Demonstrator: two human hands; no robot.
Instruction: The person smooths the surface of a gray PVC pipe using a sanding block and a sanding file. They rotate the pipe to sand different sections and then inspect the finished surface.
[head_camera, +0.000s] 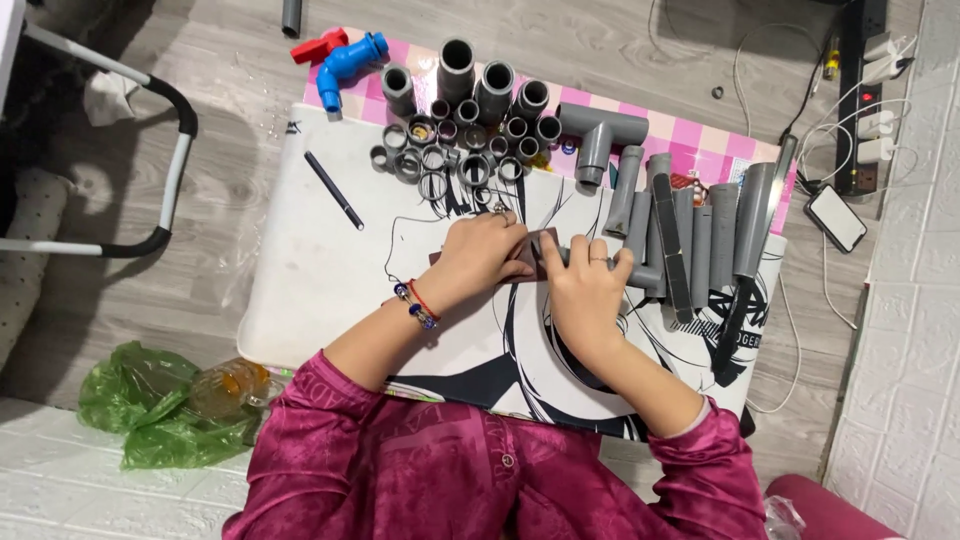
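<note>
We are seated over a low white table (300, 300) covered by a printed black-and-white drawing sheet, with a pink checked cloth (700, 140) showing along its far edge. Our left hand (480, 255) is curled shut over a small dark brown rectangular piece, apparently abrasive paper (545, 245), near the middle of the table. Our right hand (585, 285) lies just beside it, fingers closed around a short grey plastic pipe length (640, 272) that rests flat on the table; the pipe's near end is hidden under the hands, so we cannot tell whether the paper is wrapped around it or only pressed against it.

In our judgement the step in hand is dressing or rubbing down the end of this pipe length. The next move would call for a steady right-hand hold while the left turns or strokes the paper over the pipe end.

Toward the right edge a row of grey pipe lengths (720, 225) lies side by side. Along the far edge stands a cluster of short grey couplings and rings (470, 130), with a grey tee fitting (600, 130) beside them. At the far left corner lies a blue plastic tap (345, 62) touching a red valve handle (315, 47). A black pen (333, 190) lies apart, left of centre.
</note>
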